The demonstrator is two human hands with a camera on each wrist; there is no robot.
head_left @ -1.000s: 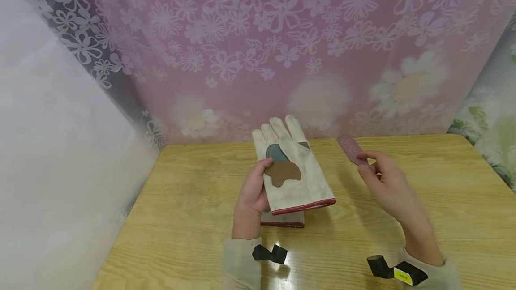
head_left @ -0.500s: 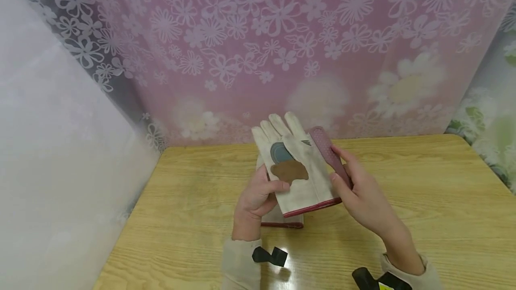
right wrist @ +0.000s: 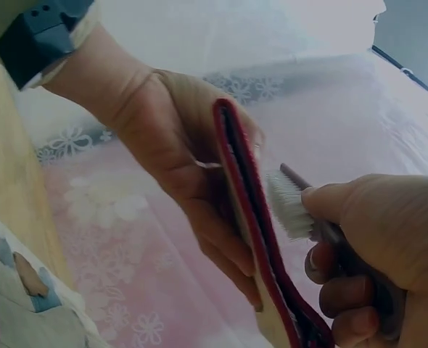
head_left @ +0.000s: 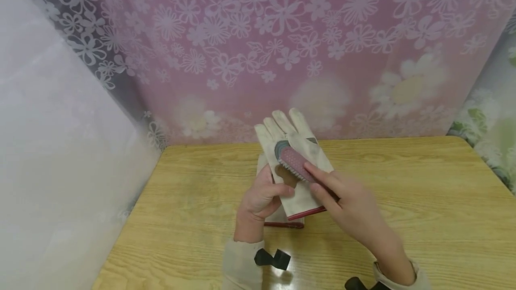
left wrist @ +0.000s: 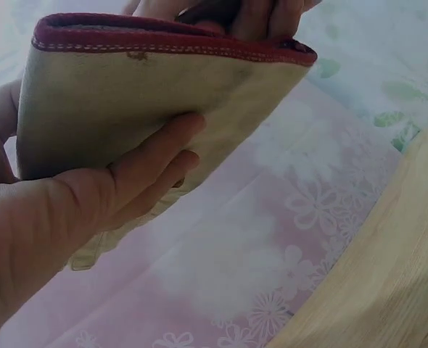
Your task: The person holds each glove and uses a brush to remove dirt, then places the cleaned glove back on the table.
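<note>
A cream work glove (head_left: 304,198) with a red-edged cuff is held up by my left hand (head_left: 260,198), thumb across its front and fingers behind it. On the glove's front are a blue-grey patch and a brown patch (head_left: 285,176). My right hand (head_left: 354,205) grips a pink-backed scrub brush (head_left: 296,162) by its handle, partly covering both patches. White bristles (right wrist: 290,206) face the glove in the right wrist view; whether they touch it I cannot tell. The left wrist view shows the glove's plain back and cuff opening.
Beneath the held glove, a second matching glove (head_left: 282,217) lies on the wooden table (head_left: 185,200), largely hidden. Behind the table hangs a pink flowered curtain (head_left: 242,48), with a whitish sheet (head_left: 60,169) at the left.
My right hand has brought the brush leftward from beside the glove to over its patches. The left thumb has shifted lower on the glove, which has moved slightly to the right.
</note>
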